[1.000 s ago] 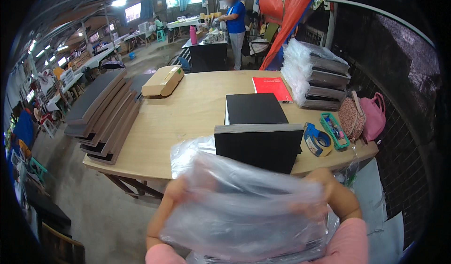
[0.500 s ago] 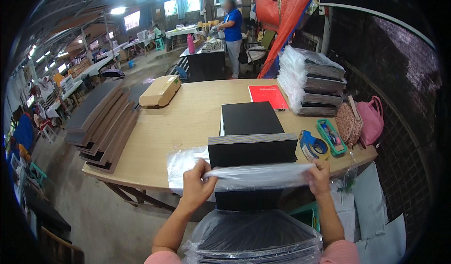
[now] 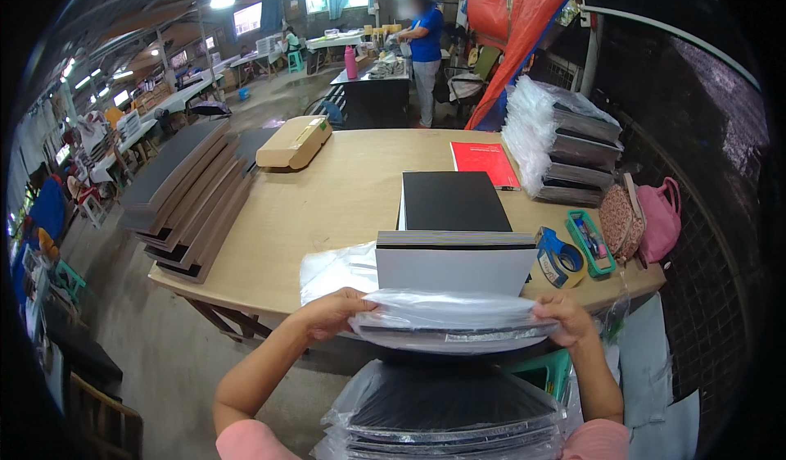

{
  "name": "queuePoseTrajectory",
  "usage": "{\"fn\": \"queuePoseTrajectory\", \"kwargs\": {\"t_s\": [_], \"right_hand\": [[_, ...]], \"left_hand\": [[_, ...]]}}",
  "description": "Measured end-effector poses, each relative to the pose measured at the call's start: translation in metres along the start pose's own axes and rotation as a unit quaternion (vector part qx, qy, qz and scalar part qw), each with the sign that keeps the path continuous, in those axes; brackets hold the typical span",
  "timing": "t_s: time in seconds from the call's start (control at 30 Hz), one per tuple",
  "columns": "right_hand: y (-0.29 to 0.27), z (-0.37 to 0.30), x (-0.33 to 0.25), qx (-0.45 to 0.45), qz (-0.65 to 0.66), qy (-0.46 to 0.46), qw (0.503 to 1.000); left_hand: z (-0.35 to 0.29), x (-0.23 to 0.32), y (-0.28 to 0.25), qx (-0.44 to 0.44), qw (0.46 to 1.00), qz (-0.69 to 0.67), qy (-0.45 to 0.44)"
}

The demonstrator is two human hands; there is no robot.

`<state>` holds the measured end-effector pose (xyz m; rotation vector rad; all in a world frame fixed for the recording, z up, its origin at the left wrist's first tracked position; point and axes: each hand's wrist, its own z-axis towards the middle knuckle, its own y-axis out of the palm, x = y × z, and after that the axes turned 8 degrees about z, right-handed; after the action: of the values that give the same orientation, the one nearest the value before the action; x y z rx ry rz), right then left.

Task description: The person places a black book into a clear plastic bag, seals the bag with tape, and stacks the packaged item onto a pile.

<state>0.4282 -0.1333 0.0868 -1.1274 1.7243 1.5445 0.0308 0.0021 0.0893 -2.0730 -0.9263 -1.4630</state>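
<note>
My left hand [image 3: 340, 308] and my right hand [image 3: 565, 314] are closed on the two ends of a clear plastic bag [image 3: 450, 304], stretched level between them. A dark flat sheet or board [image 3: 458, 335] shows through the bag's lower part. Just beyond, at the table's front edge, a thick stack of boards [image 3: 454, 267] stands on edge, its pale grey face toward me. A black board [image 3: 454, 198] lies flat behind that stack. Below my hands, nearest my body, sits a pile of black boards in clear plastic [image 3: 442, 407].
On the wooden table [image 3: 327, 206] are flat plastic bags [image 3: 336, 273], a dark board stack [image 3: 184, 181], a brown carton [image 3: 295, 142], a red booklet [image 3: 483, 163], wrapped boards [image 3: 573, 149], a blue tape dispenser [image 3: 557, 257] and a green tray [image 3: 591, 245]. A person in blue [image 3: 426, 46] stands farther back.
The upright stack's front face has gone from black to pale grey. The bag between my hands has opened out and now has a dark sheet or board in it. The view has shifted slightly.
</note>
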Motion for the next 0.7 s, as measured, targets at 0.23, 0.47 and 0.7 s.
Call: {"fn": "queuePoseTrajectory", "kwargs": {"t_s": [0.23, 0.47, 0.7], "right_hand": [[-0.048, -0.019, 0.104, 0.052, 0.177, -0.074, 0.98], [-0.127, -0.01, 0.203, 0.055, -0.197, 0.021, 0.979], [-0.139, -0.004, 0.244, 0.126, -0.181, -0.015, 0.975]], "left_hand": [[0.022, -0.128, -0.039, -0.125, 0.942, -0.275, -0.146], [0.049, -0.25, -0.003, -0.015, 0.979, -0.131, -0.155], [0.017, -0.215, -0.001, 0.369, 0.867, 0.335, -0.001]]}}
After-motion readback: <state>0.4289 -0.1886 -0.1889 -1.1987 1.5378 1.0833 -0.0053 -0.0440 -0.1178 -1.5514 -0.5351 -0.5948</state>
